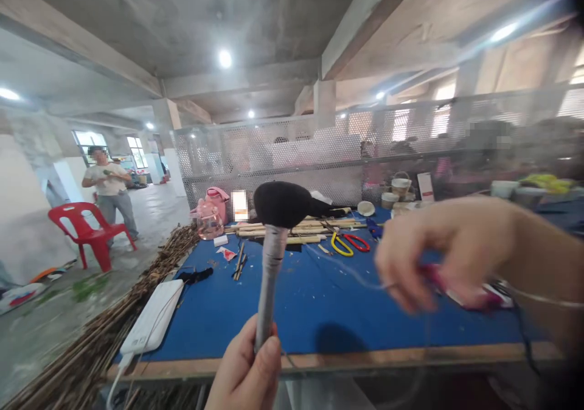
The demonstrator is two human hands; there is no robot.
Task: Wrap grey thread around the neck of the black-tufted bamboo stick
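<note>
My left hand [249, 367] is closed around the lower end of a stick [269, 282] wrapped in grey and held nearly upright. On its top sits a rounded black cloth head [283, 204], with a dark tail reaching right. My right hand [449, 246], smeared by motion, hovers over the table's right side with fingers curled. A thin pale thread [351, 279] runs from near the stick to those fingers, which appear pinched on it. Behind that hand lies a magenta object [490, 300], partly hidden.
Scissors with yellow and red handles [349, 244] and several wooden sticks [310, 238] lie on the blue table [310, 312]. A white power bank [152, 316] with a cable sits front left. Dry stalks [114, 319] line the left edge. A person [109, 182] stands beyond a red chair [89, 227].
</note>
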